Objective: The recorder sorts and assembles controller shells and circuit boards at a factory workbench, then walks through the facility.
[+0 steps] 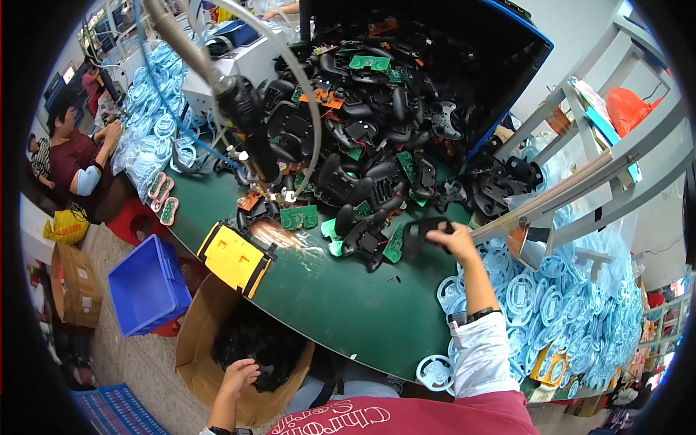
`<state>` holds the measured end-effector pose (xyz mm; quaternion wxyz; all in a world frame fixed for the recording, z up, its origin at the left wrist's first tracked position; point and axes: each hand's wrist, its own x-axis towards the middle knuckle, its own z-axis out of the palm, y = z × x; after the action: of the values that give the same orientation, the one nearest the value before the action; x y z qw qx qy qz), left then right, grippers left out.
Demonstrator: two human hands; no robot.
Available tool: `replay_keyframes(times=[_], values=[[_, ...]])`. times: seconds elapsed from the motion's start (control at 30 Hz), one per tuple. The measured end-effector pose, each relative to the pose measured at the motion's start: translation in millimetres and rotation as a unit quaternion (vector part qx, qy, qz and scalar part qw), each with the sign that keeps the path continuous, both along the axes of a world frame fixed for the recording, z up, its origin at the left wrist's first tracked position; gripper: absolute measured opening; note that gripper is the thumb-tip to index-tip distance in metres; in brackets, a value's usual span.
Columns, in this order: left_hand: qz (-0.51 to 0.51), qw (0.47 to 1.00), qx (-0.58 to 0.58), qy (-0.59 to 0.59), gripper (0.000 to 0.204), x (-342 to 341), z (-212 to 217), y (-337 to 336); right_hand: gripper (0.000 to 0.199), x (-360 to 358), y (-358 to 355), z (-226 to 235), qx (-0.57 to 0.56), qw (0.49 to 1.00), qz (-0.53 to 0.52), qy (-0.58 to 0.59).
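Note:
My right hand (455, 243) is closed on a black game controller part (417, 235), smeared by motion, just above the green table (348, 312). Close by lie opened black controllers (364, 238) with green circuit boards (299, 217), at the near edge of a large heap of such controllers (348, 134). My left hand (239, 376) is over a cardboard box (194, 337) that holds black plastic parts (264, 344). Its fingers are loosely bent and apart from the thumb, with nothing visible in them.
A hanging power screwdriver (250, 123) with hoses stands over the table's left part. Beside it is a yellow holder (235, 259). Light blue plastic rings (522, 297) pile up at right. A blue bin (148, 286) is at left. A co-worker (76, 156) sits farther left.

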<state>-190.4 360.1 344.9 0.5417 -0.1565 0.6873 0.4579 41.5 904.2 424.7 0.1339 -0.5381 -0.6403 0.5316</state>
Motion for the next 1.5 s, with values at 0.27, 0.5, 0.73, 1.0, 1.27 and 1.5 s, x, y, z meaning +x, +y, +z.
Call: replay_keyframes(times=[0.27,0.5,0.73,1.0,1.27,1.5], values=[[-0.065,0.998,0.019,0.008,0.023,1.5,9.3,85.1,0.066,-21.3,124.4,-49.7,-0.148,0.869,-0.443,0.165],[-0.095,0.995,0.027,-0.009,0.021,14.4,24.0,115.3,0.04,-17.7,137.1,-72.2,-0.126,0.912,-0.37,0.122],[-0.153,0.984,0.091,-0.001,0.022,18.1,47.8,180.0,0.05,-19.2,130.1,-46.3,-0.344,0.872,-0.261,0.231],[-0.254,0.928,0.269,0.046,0.032,30.9,87.2,267.3,0.042,-5.7,12.3,-2.0,-0.057,0.94,-0.185,0.281],[-0.024,0.905,0.402,-0.136,0.034,54.1,99.7,352.2,0.044,-35.6,-23.6,64.6,-0.061,0.796,0.601,0.028],[-0.074,0.895,0.398,-0.188,0.03,44.8,100.9,340.7,0.064,-9.0,114.8,-49.2,0.418,0.834,0.014,-0.36]])
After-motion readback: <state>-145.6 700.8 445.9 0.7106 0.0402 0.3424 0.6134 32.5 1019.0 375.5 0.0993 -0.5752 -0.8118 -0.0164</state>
